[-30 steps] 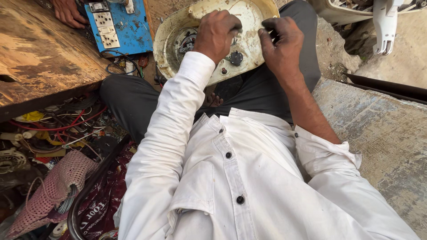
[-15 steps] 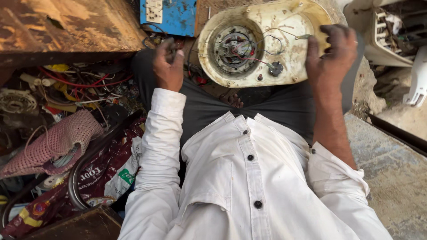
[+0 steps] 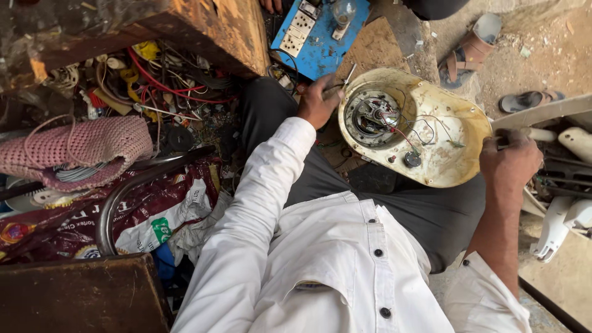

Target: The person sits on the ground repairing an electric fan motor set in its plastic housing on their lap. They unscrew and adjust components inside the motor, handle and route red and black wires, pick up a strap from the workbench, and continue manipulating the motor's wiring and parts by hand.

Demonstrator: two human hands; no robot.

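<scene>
fan housing point(image 3: 425, 132) long axis runs left-right between hands | left hand point(image 3: 317, 102) closed on thin tool point(image 3: 346, 77) at its left rim, nearer motor point(image 3: 372, 116) | right hand point(image 3: 510, 161) grips right rim

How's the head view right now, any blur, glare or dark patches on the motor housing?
Head view: even daylight, no glare on the cream housing; motor and wires sharp. Left hand and right hand crisp. Dark shadow under the wooden bench; wide-angle bending at edges.
</scene>
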